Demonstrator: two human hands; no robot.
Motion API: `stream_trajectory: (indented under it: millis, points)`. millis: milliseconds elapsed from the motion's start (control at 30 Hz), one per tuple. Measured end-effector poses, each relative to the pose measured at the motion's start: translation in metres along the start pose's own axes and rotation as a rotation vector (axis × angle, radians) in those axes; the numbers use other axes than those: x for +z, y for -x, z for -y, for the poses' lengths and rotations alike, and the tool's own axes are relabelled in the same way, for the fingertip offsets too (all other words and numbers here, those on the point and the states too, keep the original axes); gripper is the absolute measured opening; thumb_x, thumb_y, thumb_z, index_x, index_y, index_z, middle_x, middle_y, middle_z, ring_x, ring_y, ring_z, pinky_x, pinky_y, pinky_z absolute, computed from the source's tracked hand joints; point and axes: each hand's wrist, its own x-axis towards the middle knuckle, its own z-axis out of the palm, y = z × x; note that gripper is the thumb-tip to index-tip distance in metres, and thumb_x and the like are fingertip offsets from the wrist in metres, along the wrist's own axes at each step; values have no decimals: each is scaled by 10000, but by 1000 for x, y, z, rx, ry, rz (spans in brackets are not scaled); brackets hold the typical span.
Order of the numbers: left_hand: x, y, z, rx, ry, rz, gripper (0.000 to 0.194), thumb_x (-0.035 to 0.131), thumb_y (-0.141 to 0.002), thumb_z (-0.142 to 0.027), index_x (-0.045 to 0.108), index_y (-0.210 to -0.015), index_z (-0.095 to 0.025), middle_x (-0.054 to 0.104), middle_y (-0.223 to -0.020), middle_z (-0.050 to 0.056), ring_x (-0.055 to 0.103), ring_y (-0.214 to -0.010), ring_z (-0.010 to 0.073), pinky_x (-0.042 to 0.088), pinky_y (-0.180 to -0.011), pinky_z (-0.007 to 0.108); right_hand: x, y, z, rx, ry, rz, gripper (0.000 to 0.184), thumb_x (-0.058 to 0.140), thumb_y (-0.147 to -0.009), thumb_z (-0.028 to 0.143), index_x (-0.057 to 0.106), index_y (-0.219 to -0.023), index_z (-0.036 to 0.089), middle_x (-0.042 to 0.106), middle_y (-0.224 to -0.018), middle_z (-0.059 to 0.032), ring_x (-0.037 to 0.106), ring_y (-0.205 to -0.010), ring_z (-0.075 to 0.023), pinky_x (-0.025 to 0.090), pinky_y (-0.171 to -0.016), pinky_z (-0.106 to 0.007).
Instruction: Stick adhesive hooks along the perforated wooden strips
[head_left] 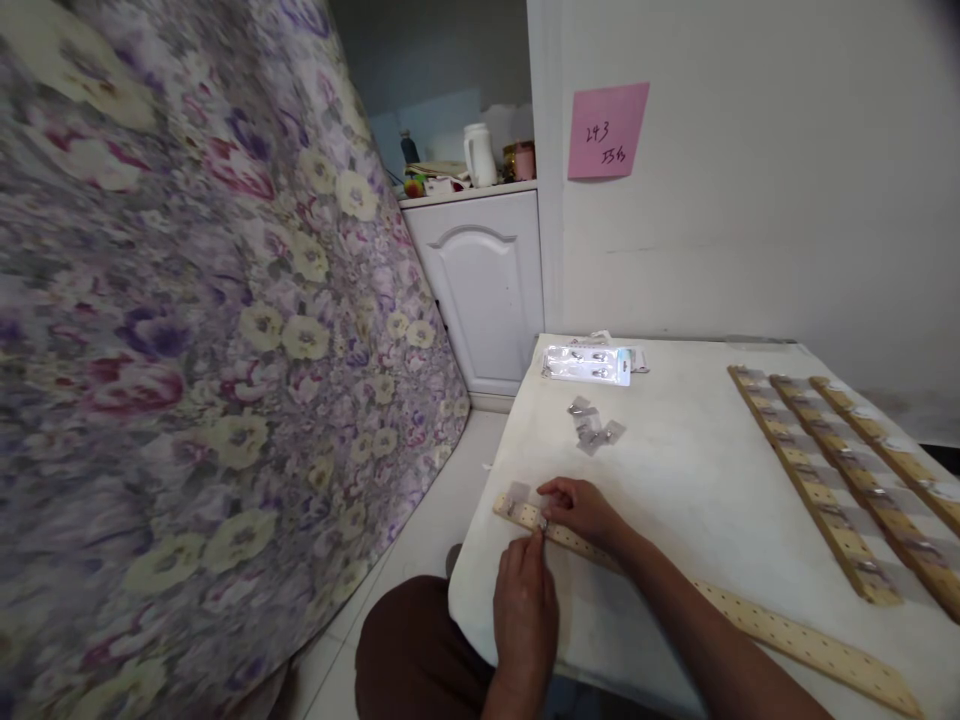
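Note:
A long wooden strip with rows of holes (806,635) lies slantwise along the near side of the table. Near its left end sits a clear square hook (517,497) with a small metal part. Just right of it, my right hand (581,508) pinches a second clear hook (544,522) against the strip, mostly hidden by the fingers. My left hand (526,592) comes from below, its fingertips closed together at the metal part of that same hook. Several loose clear hooks (592,430) lie in a small pile beyond my hands.
A blister pack of hooks (587,364) lies at the table's far left. Wooden strips bearing several clear hooks (814,485) stand at the right. The white table (679,440) meets a wall with a pink note (607,131). A floral curtain (225,360) hangs at left.

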Motion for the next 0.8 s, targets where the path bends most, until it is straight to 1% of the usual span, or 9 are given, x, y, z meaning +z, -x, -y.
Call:
stream_trajectory:
  millis: [233,433,667,800]
  points:
    - [0,1,0,4,-14,18,421,387,-871,-61,490,-1264,-169,565,-1055,102,528,-974,220,481,-867,405,1,-1,-1,-3,27,-1,335,639,-680,218,685,-1007,160,668,-729,-15,577,-660,-152,439,-628,-254]
    - [0,1,0,6,-19,-9,420,402,-862,-68,499,-1257,-176,576,-1037,95,536,-957,217,487,-859,400,2,-1,1,6,17,1,355,640,-678,216,681,-1022,137,659,-736,-27,572,-651,-151,437,-621,-253]
    - [-1,0,0,15,-3,-31,441,404,-850,-63,504,-1257,-200,579,-1027,85,552,-949,214,496,-843,381,3,0,2,2,18,-33,341,643,-675,208,680,-1009,150,651,-700,-9,563,-634,-145,430,-602,-245]
    - [-1,0,0,17,-6,-37,454,403,-848,-58,495,-1270,-197,585,-1034,84,553,-954,211,498,-843,374,3,1,2,-10,39,-40,347,646,-674,216,683,-1011,146,663,-726,-24,567,-642,-151,434,-610,-253]
